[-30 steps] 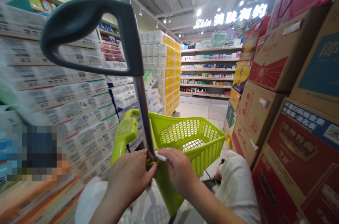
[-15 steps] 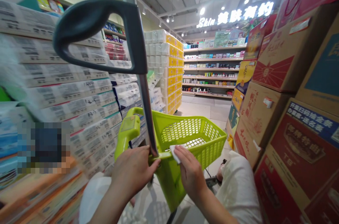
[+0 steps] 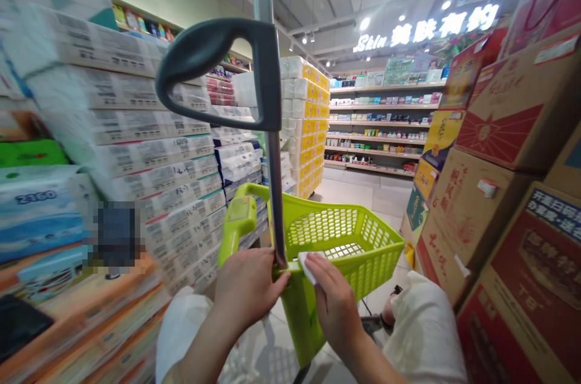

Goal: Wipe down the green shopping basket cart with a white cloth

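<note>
My left hand (image 3: 247,293) wraps the lime-green rim of a plastic shopping cart basket (image 3: 345,239), right at the foot of the cart's metal pole (image 3: 275,202). My right hand (image 3: 336,305) sits further along that rim and pinches a white tissue or wipe (image 3: 308,266) against it. Above the hands, a dark grey looped handle (image 3: 218,63) is fixed to the pole. The basket's mesh floor shows nothing inside it. The cart's lower part is mostly hidden behind my hands.
Tall stacks of wrapped toilet-paper packs (image 3: 154,142) line the left. Printed cardboard cartons (image 3: 508,239) stack up on the right. Between them, a tiled aisle (image 3: 363,190) leads to cosmetics shelves (image 3: 376,124) under a lit sign. White cloth (image 3: 422,335) hangs below my right arm.
My right hand has slid away from the pole along the rim, carrying the tissue. The whole view has swung, so the cart and the stacks sit further right in the frame.
</note>
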`<state>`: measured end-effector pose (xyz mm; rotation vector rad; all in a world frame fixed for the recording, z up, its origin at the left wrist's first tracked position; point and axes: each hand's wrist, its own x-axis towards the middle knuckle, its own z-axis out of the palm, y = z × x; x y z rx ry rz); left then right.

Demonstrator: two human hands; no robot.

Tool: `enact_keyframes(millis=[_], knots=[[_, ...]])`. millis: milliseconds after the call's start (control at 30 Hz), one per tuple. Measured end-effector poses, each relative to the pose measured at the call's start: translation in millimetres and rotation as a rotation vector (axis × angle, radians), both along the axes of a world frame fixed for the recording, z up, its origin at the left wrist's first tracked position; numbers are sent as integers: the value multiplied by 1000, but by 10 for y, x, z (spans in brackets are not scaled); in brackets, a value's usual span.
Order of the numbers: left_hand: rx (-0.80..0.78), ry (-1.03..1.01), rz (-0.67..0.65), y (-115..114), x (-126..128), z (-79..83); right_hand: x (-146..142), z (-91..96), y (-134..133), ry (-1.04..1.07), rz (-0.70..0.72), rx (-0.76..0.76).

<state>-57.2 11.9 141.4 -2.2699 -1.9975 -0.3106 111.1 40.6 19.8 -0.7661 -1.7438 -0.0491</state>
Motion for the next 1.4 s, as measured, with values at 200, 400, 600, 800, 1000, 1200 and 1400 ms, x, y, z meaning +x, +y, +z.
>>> enact_keyframes(millis=[200, 400, 600, 800, 1000, 1200, 1400], knots=[[-15, -19, -7, 7, -36, 16, 16, 0, 6, -36, 32, 30], [-45, -18, -23, 21, -91, 59, -26, -4, 31, -9, -4, 15], [-38, -11, -30, 47, -156, 36, -39, -8, 38, -17, 5, 27], [-45, 18, -6, 46, -187, 65, -41, -37, 79, 0, 11, -13], [-78, 24, -13, 38, -197, 132, 68, -121, 164, 18, -48, -21], [-46, 36, -20, 45, -217, 104, -3, -71, 135, -33, -10, -5], [39, 20, -67, 77, -311, 7, 95, -127, 157, 4, -74, -14]])
